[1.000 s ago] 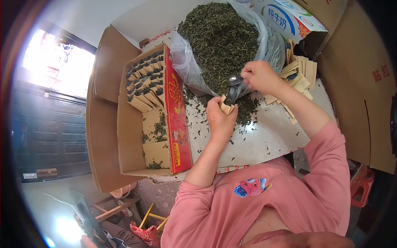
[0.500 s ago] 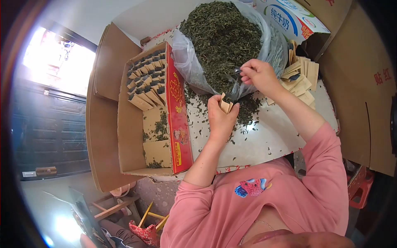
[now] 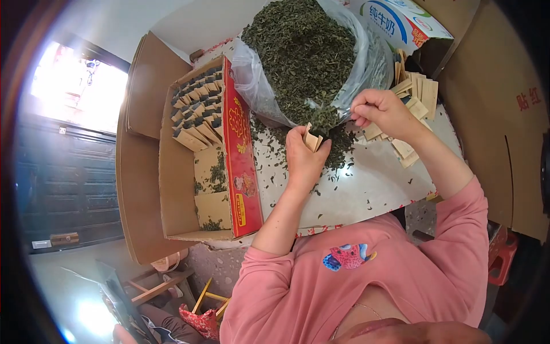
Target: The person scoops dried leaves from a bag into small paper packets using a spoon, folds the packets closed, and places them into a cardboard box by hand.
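Between the thumb and fingers of my left hand point(image 3: 305, 157) is a small tan paper packet point(image 3: 311, 139), its mouth open and facing up. My right hand point(image 3: 378, 112) is closed in a pinch around the handle end of a spoon, whose bowl is hidden by dried leaves beside the packet. A large clear plastic bag point(image 3: 252, 74) full of dark green dried leaves point(image 3: 301, 54) lies directly beyond both hands. Loose leaves point(image 3: 342, 148) are heaped on the table under and beside the packet.
At left, an open red-sided carton point(image 3: 242, 166) holds rows of filled packets point(image 3: 197, 109) and some scattered leaves. Flat tan packets point(image 3: 425, 97) lie on the white table point(image 3: 366, 189) at right. A milk carton point(image 3: 395, 23) stands behind them. Another person's leg point(image 3: 172, 324) shows at lower left.
My right hand has moved slightly right and toward me, and leaves now cover the spoon's bowl near the packet. My left hand keeps hold of the packet.
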Tool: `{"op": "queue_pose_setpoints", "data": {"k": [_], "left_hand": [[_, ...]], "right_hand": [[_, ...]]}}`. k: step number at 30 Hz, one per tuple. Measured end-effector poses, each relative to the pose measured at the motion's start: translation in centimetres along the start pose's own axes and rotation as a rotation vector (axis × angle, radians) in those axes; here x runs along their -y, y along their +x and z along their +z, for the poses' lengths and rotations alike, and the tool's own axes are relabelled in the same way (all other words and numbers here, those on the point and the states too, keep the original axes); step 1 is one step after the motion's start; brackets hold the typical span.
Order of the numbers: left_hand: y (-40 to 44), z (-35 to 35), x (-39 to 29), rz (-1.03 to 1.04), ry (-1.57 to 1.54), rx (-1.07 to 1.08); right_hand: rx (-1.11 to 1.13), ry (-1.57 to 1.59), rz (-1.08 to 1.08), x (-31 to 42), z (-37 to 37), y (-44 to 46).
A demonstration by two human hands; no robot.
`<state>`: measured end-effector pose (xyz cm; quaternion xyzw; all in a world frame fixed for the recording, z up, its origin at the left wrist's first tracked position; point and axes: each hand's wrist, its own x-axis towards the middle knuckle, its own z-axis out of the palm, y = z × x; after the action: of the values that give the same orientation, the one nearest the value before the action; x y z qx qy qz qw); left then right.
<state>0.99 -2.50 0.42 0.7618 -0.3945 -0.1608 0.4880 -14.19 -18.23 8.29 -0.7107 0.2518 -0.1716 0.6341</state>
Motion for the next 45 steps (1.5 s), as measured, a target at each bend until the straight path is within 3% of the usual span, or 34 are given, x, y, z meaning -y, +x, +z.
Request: {"op": "queue_pose_setpoints", "data": {"k": [6,8,9,11,23,29,32,38,42,45], "left_hand": [[-0.4,1.0,0.5,0.071,0.062,-0.018],[-0.8,1.5,0.9,0.110,0.102,-0.040],[-1.0,1.7,1.1,0.111,0.101,-0.040],[-1.3,2.1,1.2,0.099,0.059,-0.052],[-2.6,0.9,1.6,-0.046,-0.390,0.085],[-2.6,0.9,1.5,0.091,-0.110,0.045],[-2.7,0.7,1.5,0.176,-0.068,0.011],[-2.6,0.0,1.8,0.110,-0.079,0.019],[-2.8,0.1,1.2,0.102,-0.080,0.056],[-2.8,0.1,1.0,0.209,-0.028,0.022]], "right_hand": [[0.090,-0.313,-0.063,1.5,0.6,-0.5],[0.072,-0.660,-0.322,2.3,1.4,-0.8],[0.071,-0.660,-0.322,2.3,1.7,-0.9],[0.100,-0.930,-0.532,2.3,2.3,-1.3],[0.177,-1.004,-0.636,3.7,3.0,-2.8],[0.241,-1.010,-0.726,2.7,3.8,-2.7],[0.219,-1.011,-0.768,2.6,4.1,-2.8],[0.132,-1.114,-0.847,4.6,3.2,-3.1],[0.196,-1.064,-0.846,3.6,4.2,-3.3],[0.245,-1.075,-0.805,3.2,4.7,-3.4]]}}
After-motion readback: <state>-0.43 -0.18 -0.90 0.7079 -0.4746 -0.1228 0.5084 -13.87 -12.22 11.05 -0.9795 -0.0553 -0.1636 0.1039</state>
